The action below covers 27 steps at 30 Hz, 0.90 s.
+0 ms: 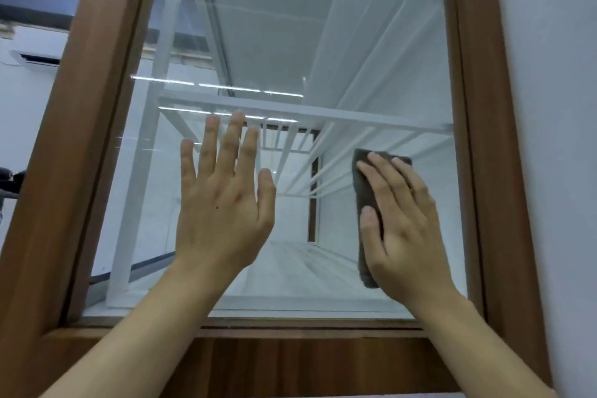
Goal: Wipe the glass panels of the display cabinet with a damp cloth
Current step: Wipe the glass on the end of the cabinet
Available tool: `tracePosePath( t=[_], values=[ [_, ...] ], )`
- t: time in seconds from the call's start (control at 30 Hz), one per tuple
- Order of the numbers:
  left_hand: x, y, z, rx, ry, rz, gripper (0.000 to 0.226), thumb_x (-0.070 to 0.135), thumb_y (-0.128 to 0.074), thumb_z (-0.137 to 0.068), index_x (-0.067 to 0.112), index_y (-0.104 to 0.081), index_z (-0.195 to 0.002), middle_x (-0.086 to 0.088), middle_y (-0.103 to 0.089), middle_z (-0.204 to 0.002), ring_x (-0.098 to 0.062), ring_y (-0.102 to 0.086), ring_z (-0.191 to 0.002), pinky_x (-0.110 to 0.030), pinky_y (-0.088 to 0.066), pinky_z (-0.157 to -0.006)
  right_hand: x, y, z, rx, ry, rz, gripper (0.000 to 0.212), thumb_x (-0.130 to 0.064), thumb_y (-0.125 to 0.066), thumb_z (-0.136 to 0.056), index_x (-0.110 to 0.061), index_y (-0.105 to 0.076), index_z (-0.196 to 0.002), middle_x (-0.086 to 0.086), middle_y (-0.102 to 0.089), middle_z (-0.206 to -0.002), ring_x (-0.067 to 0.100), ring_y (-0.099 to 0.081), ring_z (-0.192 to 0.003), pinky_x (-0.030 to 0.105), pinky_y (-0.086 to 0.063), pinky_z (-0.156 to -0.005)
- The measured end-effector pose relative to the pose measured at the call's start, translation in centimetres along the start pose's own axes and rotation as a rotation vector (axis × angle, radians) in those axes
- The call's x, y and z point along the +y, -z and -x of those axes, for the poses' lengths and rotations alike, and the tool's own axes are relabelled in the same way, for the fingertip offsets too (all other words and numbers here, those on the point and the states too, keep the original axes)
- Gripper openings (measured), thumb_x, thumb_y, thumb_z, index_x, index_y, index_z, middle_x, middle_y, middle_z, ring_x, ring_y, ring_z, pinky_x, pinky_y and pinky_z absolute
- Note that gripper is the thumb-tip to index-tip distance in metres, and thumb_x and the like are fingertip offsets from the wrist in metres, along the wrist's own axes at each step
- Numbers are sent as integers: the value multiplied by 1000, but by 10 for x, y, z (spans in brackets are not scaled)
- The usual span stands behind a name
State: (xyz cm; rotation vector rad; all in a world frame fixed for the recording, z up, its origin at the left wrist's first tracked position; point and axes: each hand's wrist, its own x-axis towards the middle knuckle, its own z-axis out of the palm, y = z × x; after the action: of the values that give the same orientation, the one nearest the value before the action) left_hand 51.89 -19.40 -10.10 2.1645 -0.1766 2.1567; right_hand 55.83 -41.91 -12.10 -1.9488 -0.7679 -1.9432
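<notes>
The glass panel [290,42] fills the middle of the head view, set in a brown wooden frame [97,113]; both bare hands are raised against the panel's lower half. The right hand [403,223] lies flat at the panel's lower right, close to the right side of the frame; its fingers [387,178] are straight and held side by side, pointing up and slightly left, and its thumb [370,223] is straight too; nothing is pinched, the flat hand presses the cloth [363,184] onto the panel. The cloth is dark grey and folded into a long strip; it sits between the palm and the panel, mostly covered; its upper end shows past the fingertips, its left edge runs along the thumb side, and its lower end juts out beneath the base of the thumb. The left hand [223,203] is at the panel's lower middle, well apart from the cloth; its palm faces the panel, fingers straight and a little spread, holding nothing; whether it touches the panel cannot be told. Behind the panel stand white shelf bars [290,111]; bright strip-light reflections [226,87] lie across the panel; right of the panel, beyond the frame, is a pale wall [549,74].
</notes>
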Motion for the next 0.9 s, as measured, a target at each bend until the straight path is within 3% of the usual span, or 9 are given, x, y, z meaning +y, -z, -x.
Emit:
tracePosePath(
  t=[0.13,0.2,0.33,0.43,0.57,0.63,0.77,0.83,0.9],
  values=[
    [0,0,0,4,-3,-6,63,41,-24,-104,15,-23,-162,-4,-10,-172,-23,1,-159,-51,1,-128,5,-6,-81,184,-365,-1,59,-30,-27,-100,-9,-42,-153,8,-38,-161,27,-25,-150,48,-18,-126],
    [-1,1,0,6,-8,-5,64,41,-24,-104,16,-23,-162,-3,-10,-172,-22,1,-159,-51,0,-128,-27,-16,-88,132,-222,-41,57,-29,-28,-102,-10,-39,-155,6,-34,-164,25,-21,-153,47,-16,-127],
    [-2,0,1,13,-18,-1,63,41,-26,-104,17,-23,-162,-2,-11,-172,-21,1,-159,-50,0,-128,-44,-15,12,-71,204,21,57,-27,-38,-101,-14,-41,-156,0,-33,-165,23,-22,-155,40,-19,-127],
    [1,-1,2,10,-7,-14,64,41,-22,-104,16,-20,-163,-3,-8,-172,-22,3,-159,-52,0,-128,4,2,7,-39,72,28,57,-31,-35,-100,-14,-44,-154,2,-38,-162,23,-27,-153,36,-16,-126],
    [2,-2,1,0,-2,-17,65,41,-21,-104,16,-18,-164,-2,-6,-173,-22,4,-159,-52,1,-128,21,0,-106,154,-246,9,59,-32,-26,-99,-8,-44,-151,10,-40,-158,30,-29,-146,41,-15,-126],
    [1,-1,1,4,-2,-13,65,42,-22,-104,16,-19,-163,-2,-7,-173,-21,4,-159,-51,2,-128,-10,-14,-110,161,-188,-20,54,-25,-34,-101,-6,-44,-150,12,-41,-158,31,-28,-147,45,-18,-126],
    [0,0,1,7,-10,-22,64,41,-23,-104,15,-23,-162,-4,-10,-172,-23,1,-159,-53,-2,-128,-23,-8,-3,-96,254,50,56,-27,-38,-102,-11,-41,-155,4,-36,-163,24,-24,-154,41,-18,-127],
    [2,-1,1,3,-4,-26,64,40,-22,-103,14,-23,-162,-5,-10,-172,-25,0,-159,-56,-3,-128,15,9,6,-83,169,58,56,-30,-34,-102,-12,-42,-155,4,-36,-163,22,-25,-153,46,-22,-125],
    [4,-1,1,2,-5,-32,64,39,-23,-103,12,-23,-162,-7,-11,-172,-27,-1,-159,-57,-3,-127,46,16,-29,43,-84,88,58,-30,-30,-100,-10,-43,-153,7,-39,-160,26,-29,-149,50,-23,-123]
  ],
)
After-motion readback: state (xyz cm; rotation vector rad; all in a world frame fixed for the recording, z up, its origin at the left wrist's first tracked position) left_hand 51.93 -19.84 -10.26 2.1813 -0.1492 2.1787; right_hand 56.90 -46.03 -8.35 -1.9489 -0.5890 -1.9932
